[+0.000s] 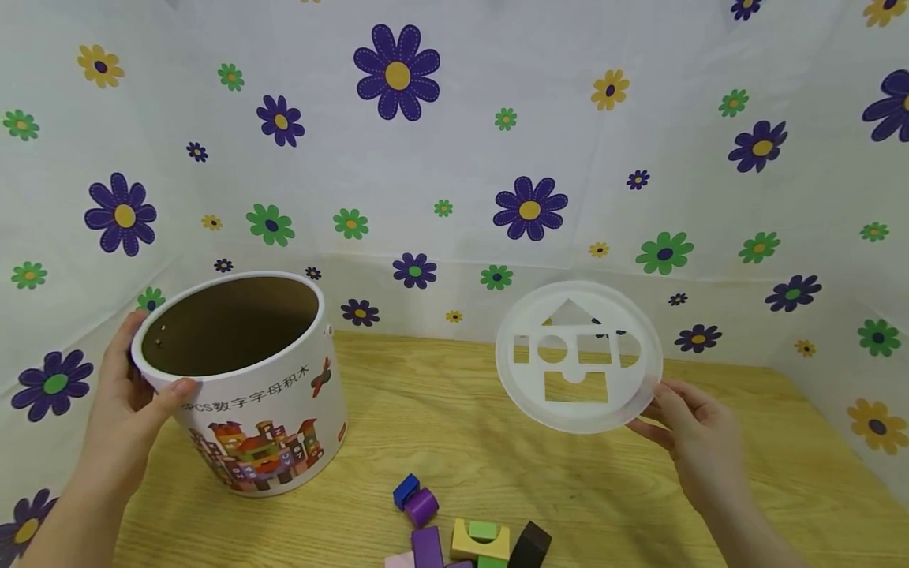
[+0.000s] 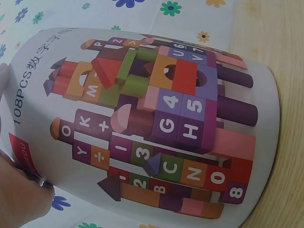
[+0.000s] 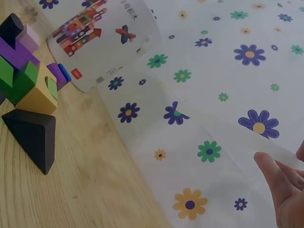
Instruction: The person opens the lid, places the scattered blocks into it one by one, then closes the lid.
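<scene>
Lid [image 1: 578, 356] pinched by right hand [image 1: 692, 442]; left hand [image 1: 131, 398] grips bucket [image 1: 248, 379].

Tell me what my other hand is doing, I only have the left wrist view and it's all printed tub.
Observer: Your right hand pinches a white lid by its edge, raised above the table.
Operator: Is the tub empty?
Observer: The head view shows only bare brown wall inside the tub; its bottom is hidden.
Operator: Any blocks out?
Observer: Yes, a cluster of blocks lies on the table in front of the tub, among them a black wedge.
</scene>
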A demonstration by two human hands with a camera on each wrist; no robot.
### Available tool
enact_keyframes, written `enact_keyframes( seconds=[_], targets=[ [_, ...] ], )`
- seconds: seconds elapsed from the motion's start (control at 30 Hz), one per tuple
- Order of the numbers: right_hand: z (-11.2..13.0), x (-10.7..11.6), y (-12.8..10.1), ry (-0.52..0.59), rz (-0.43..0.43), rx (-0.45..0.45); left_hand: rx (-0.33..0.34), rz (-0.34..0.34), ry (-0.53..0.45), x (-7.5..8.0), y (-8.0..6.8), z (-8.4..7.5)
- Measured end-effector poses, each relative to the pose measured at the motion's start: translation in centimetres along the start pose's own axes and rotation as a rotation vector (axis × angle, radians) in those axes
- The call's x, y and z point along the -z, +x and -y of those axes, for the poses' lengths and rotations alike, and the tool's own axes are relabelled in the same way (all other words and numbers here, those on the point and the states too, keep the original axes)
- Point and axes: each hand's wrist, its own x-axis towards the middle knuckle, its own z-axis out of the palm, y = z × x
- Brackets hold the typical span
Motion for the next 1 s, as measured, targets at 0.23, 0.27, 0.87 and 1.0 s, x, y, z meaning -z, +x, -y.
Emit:
enact_keyframes(
  seconds=[0.23, 0.27, 0.87, 1.0],
  targets=[
    [-0.8, 3.4, -0.7, 0.013, -0.052, -0.073, -0.003, 0.005, -0.014, -0.1, 0.1, -0.1],
    [-1.0, 3.8, -0.8, 0.005, -0.058, -0.082, -0.007, 0.004, -0.02, -0.1, 0.1, -0.1],
    [-3.5, 10.8, -1.6, -0.252, -0.208, -0.3, -0.022, 0.01, -0.041, -0.1, 0.3, 0.0],
    [-4.0, 12.3, -1.4, -0.359, -0.235, -0.396, -0.028, 0.013, -0.045, -0.2, 0.3, -0.1]
  ],
)
